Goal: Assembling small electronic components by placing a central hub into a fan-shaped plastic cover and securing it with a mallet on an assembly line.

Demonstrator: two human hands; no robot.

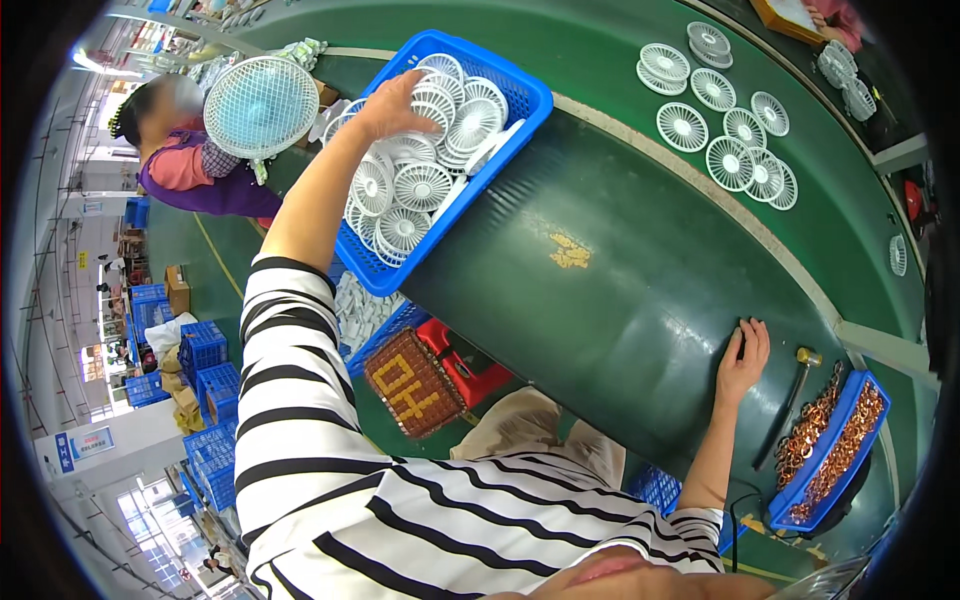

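My left hand [393,108] reaches into a blue plastic basket [533,95] at the table's far left edge. Its thumb and fingers are apart over a heap of white, round, spoked plastic discs [421,186], and it touches those near the back. No disc is plainly lifted in it. My right hand [742,362] rests on the green tabletop [600,300], fingers stretched out and holding nothing. The nearest tool to it is a hammer [800,390] with a yellowish head and dark handle. Loose copper-coloured metal rings [803,440] lie beside the hammer.
A blue tray [868,385] of small copper-coloured parts stands at the right. Several spoked discs [730,162] lie on the green conveyor belt [600,50] beyond a pale rail. At left, a co-worker [190,160] is beside a round fan guard [262,108]. A woven-topped stool [415,383] sits below.
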